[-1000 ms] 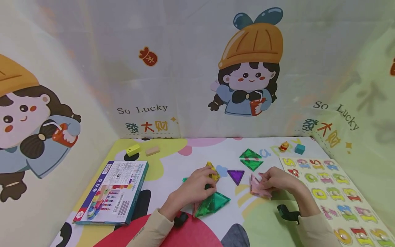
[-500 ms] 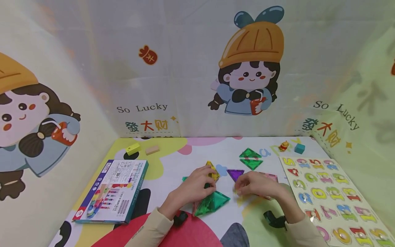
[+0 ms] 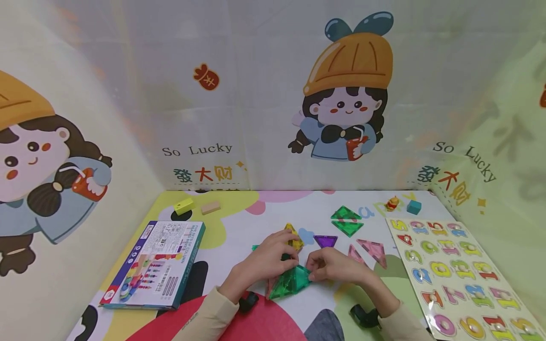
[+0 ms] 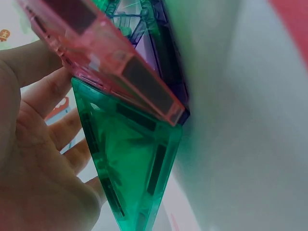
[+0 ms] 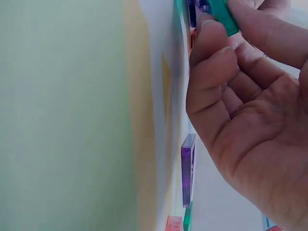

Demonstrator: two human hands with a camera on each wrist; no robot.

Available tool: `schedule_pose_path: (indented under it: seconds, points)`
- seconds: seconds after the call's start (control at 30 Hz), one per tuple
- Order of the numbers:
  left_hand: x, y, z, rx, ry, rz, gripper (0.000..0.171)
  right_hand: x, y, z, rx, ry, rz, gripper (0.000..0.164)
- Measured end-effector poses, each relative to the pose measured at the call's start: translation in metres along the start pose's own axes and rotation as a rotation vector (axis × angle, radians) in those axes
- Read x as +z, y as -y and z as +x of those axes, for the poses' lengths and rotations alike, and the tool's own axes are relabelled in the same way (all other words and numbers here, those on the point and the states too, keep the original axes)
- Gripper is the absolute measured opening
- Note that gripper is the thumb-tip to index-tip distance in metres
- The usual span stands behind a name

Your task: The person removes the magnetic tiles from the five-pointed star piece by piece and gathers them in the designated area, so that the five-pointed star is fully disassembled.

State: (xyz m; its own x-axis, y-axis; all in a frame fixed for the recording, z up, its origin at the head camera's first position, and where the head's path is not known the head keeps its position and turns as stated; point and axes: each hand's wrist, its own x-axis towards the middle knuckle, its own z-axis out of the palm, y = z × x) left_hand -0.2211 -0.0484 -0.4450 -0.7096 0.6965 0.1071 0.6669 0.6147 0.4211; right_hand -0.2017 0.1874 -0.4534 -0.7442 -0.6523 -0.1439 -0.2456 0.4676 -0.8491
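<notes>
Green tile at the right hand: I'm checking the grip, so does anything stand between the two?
Nothing visible does: the right hand pinches the edge of the green tile directly. The purple triangle lies beyond the hand, not between them.

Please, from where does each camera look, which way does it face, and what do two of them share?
Head: worn on the head, facing forward and down over the table; shows the left hand, the right hand and both sleeves.
Left wrist: on that wrist, facing a pink tile and a large green tile; shows part of the left hand.
Right wrist: on that wrist, facing a green piece pinched by the right hand; shows its palm side.
Shared by head and right wrist: the right hand and the purple tile on the table.
</notes>
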Motion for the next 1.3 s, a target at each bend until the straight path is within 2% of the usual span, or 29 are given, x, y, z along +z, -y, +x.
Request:
schedule_pose_path:
  seconds: [0.23, 0.5, 0.67, 0.87, 1.1, 1.3]
  points:
    - [0.001, 0.004, 0.000, -0.002, 0.009, -0.013, 0.011, 0.001, -0.001, 0.001, -0.012, 0.015, 0.037, 0.009]
    - [0.001, 0.008, -0.001, 0.001, 0.029, -0.083, 0.008, -0.004, -0.007, -0.001, -0.055, 0.029, 0.074, 0.012]
    - [0.002, 0.009, -0.001, 0.009, 0.030, -0.080, 0.007, -0.016, -0.007, -0.009, -0.007, 0.018, 0.077, 0.012]
    - [0.001, 0.009, -0.001, 0.012, 0.022, -0.079, 0.007, -0.030, -0.004, -0.022, 0.097, -0.071, 0.031, 0.006]
    - [0.000, 0.011, -0.001, 0.014, 0.010, -0.090, 0.013, -0.032, -0.003, -0.028, 0.181, -0.194, -0.063, 0.008]
    - [-0.001, 0.012, -0.001, -0.017, -0.057, -0.073, 0.025, -0.031, -0.002, -0.027, 0.213, -0.260, -0.153, 0.006]
